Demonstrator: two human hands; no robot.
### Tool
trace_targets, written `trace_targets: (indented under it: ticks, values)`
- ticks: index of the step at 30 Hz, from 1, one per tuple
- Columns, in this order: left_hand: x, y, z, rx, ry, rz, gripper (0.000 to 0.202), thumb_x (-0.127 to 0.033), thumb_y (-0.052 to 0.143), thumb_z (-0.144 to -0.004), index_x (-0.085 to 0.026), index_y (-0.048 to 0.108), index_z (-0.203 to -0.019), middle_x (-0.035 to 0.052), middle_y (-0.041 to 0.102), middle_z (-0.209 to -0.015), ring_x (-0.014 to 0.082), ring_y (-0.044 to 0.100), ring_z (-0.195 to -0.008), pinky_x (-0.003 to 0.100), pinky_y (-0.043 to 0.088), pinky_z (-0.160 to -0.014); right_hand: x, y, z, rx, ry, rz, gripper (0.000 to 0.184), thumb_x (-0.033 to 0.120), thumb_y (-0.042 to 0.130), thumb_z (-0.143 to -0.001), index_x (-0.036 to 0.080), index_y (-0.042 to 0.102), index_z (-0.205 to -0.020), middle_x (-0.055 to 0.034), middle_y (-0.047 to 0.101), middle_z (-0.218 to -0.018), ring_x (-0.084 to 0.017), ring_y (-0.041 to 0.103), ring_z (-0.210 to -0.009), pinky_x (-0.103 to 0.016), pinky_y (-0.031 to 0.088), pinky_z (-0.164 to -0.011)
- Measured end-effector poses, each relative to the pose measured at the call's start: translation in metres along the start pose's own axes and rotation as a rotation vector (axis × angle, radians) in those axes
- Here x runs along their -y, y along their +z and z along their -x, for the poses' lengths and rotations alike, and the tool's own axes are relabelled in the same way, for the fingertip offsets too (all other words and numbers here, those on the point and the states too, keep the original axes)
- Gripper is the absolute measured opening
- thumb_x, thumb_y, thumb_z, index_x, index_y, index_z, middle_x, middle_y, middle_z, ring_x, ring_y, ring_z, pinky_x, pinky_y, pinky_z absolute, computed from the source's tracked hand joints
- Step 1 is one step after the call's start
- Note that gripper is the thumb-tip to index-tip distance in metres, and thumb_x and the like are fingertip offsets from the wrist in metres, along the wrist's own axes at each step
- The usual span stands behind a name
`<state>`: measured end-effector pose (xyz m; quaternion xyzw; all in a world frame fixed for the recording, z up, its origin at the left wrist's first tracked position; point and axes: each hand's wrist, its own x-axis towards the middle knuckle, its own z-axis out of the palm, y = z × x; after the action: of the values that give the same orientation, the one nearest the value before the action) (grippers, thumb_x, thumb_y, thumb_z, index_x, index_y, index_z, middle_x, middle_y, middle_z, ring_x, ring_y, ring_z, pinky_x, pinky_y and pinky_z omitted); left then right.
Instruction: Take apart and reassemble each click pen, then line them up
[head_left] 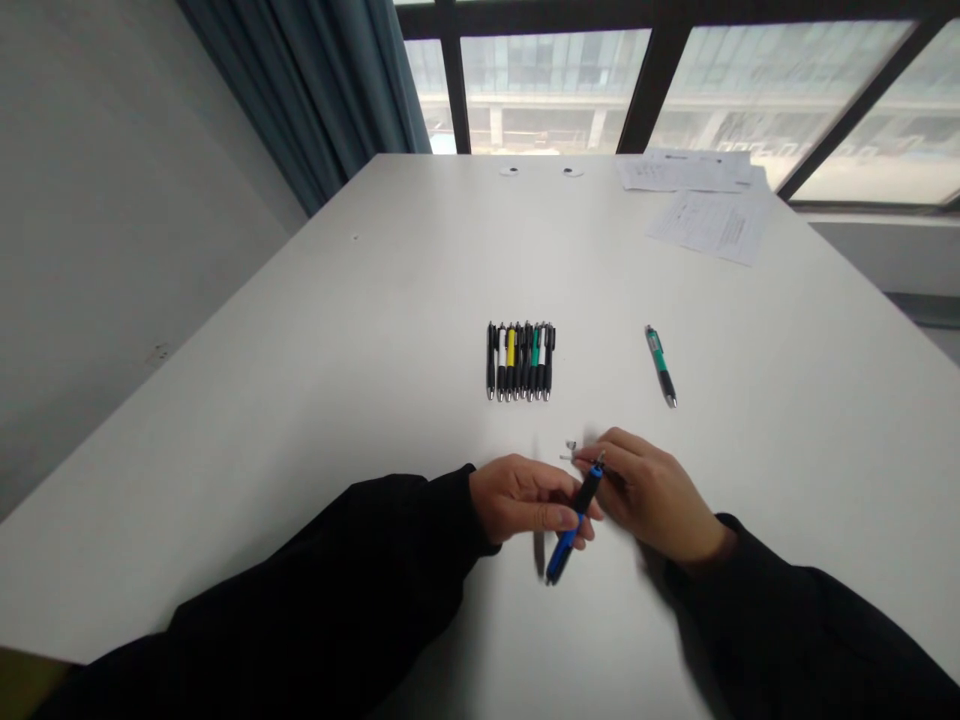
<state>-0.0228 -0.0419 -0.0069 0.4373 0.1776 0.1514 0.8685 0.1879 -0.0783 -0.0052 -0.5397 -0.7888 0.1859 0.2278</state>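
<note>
My left hand (pixel 525 498) is closed around a blue pen (pixel 576 522) with a black grip, held tilted above the table. The pen's narrow end points up and away from me, close to the fingers of my right hand (pixel 651 490). Those right fingers are bent together at the table top, beside small shiny parts (pixel 571 445) too small to name. Whatever sits between the right fingertips is too small to make out. Beyond my hands lies a tight row of several pens (pixel 521 362), with black, white, yellow and green barrels. A single green pen (pixel 661 366) with a black grip lies apart to the right.
The white table (pixel 420 280) stretches toward the window. Printed papers (pixel 709 215) lie at its far right. Two small oval fittings (pixel 509 171) show at the far edge. A blue curtain (pixel 315 90) hangs at the back left, along a grey wall (pixel 112 180).
</note>
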Motion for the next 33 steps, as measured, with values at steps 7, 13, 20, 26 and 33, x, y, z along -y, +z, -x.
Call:
trace_targets:
  ticks: [7, 13, 20, 26, 33]
  values:
    - [-0.002, -0.001, 0.002, -0.003, -0.063, 0.005, 0.033, -0.032, 0.077, -0.078, -0.008, 0.072, -0.1, 0.0109, 0.071, -0.084, 0.0165, 0.069, -0.075, 0.028, 0.055, -0.075, -0.002, -0.009, 0.01, -0.036, 0.188, -0.464, 0.015, 0.032, 0.057, -0.091, 0.019, 0.062, -0.087, -0.0041, 0.062, -0.073, -0.015, 0.055, -0.061, -0.03, 0.046, -0.058]
    - [-0.004, -0.004, 0.003, 0.039, -0.14, -0.046, 0.033, -0.033, 0.076, -0.078, -0.01, 0.072, -0.102, 0.0101, 0.072, -0.085, 0.0154, 0.069, -0.073, 0.025, 0.055, -0.07, -0.011, -0.016, 0.017, -0.128, 0.34, -1.108, 0.015, 0.03, 0.075, -0.077, 0.019, 0.066, -0.08, -0.0004, 0.057, -0.064, -0.012, 0.05, -0.052, -0.028, 0.038, -0.049]
    - [0.0, -0.006, 0.004, 0.049, -0.161, -0.083, 0.036, -0.035, 0.076, -0.079, -0.01, 0.072, -0.104, 0.0092, 0.071, -0.086, 0.0134, 0.068, -0.072, 0.023, 0.055, -0.07, -0.001, -0.023, 0.012, -0.169, 0.378, -1.386, 0.015, 0.029, 0.081, -0.07, 0.02, 0.07, -0.075, 0.0001, 0.056, -0.068, -0.008, 0.041, -0.047, -0.027, 0.026, -0.046]
    - [-0.002, -0.006, 0.003, 0.064, -0.154, -0.109, 0.034, -0.034, 0.075, -0.08, -0.01, 0.072, -0.104, 0.0092, 0.071, -0.086, 0.0131, 0.067, -0.07, 0.021, 0.053, -0.065, -0.002, -0.017, 0.012, -0.2, 0.386, -1.348, 0.018, 0.033, 0.08, -0.073, 0.019, 0.069, -0.074, 0.0012, 0.055, -0.058, -0.008, 0.042, -0.044, -0.026, 0.026, -0.044]
    - [-0.004, -0.006, 0.003, 0.068, -0.155, -0.133, 0.035, -0.035, 0.074, -0.081, -0.009, 0.071, -0.103, 0.0094, 0.071, -0.085, 0.0126, 0.067, -0.068, 0.022, 0.052, -0.065, -0.01, -0.009, 0.013, -0.203, 0.383, -1.262, 0.019, 0.032, 0.08, -0.074, 0.017, 0.069, -0.076, 0.0013, 0.056, -0.057, -0.009, 0.046, -0.045, -0.025, 0.032, -0.044]
